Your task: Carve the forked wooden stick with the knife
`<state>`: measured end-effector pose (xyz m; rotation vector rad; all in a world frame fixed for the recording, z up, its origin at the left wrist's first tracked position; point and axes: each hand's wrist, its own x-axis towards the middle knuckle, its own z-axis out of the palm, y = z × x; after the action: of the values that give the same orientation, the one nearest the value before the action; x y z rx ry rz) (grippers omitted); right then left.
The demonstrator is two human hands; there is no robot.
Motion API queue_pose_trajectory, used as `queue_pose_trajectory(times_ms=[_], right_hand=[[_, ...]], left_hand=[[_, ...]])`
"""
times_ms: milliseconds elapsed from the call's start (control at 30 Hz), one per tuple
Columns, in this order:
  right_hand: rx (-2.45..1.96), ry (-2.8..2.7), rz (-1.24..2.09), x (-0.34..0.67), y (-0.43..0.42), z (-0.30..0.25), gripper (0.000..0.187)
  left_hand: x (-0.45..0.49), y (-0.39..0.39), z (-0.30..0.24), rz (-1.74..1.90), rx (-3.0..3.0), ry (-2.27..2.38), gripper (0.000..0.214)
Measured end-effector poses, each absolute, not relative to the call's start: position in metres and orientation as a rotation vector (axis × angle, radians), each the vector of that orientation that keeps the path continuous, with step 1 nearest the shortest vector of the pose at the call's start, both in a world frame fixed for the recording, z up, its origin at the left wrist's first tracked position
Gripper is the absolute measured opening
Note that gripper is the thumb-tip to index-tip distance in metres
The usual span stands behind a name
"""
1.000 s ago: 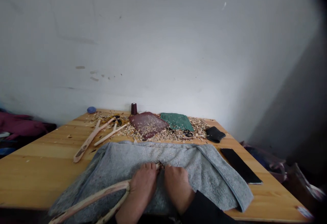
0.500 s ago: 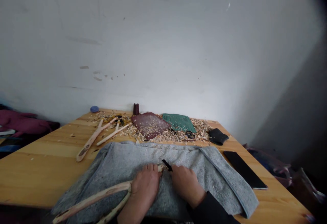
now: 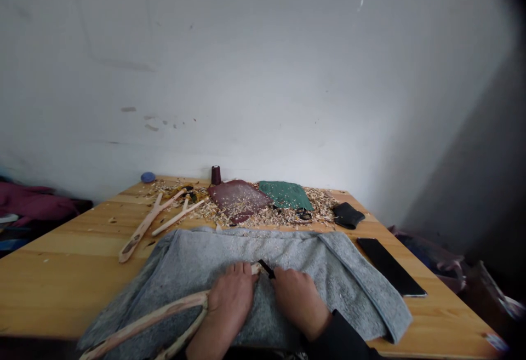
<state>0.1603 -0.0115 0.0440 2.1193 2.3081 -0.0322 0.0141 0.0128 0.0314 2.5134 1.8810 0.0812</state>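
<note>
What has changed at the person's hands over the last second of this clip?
The right hand has shifted rightward, away from the left hand, and a small black-handled tool now shows between them, at the tip of the pale forked wooden piece. The left hand stays on that wood, above the grey knitted cloth.

The person's left hand (image 3: 232, 301) and right hand (image 3: 299, 302) are bare; a black sleeve (image 3: 339, 338) ends at the right wrist, and the left forearm (image 3: 209, 337) looks uncovered.

forked wood piece (image 3: 143, 313): pale, rough-cut | knit cloth (image 3: 263, 250): grey, fuzzy, matt | pine tabletop (image 3: 61, 245): smooth, glossy | black slab (image 3: 390, 267): glossy
</note>
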Motion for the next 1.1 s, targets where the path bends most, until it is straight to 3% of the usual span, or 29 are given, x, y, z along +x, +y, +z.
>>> queue_pose_trajectory(times_ms=[733,1100], right_hand=[[2.017,2.263,0.003,0.129,0.004,0.057,0.030],[2.076,2.327,-0.130,0.178,-0.002,0.047,0.028]], left_hand=[[0.013,0.010,0.017,0.123,2.619,1.814,0.030],[0.014,0.010,0.023,0.136,2.552,1.844,0.023]])
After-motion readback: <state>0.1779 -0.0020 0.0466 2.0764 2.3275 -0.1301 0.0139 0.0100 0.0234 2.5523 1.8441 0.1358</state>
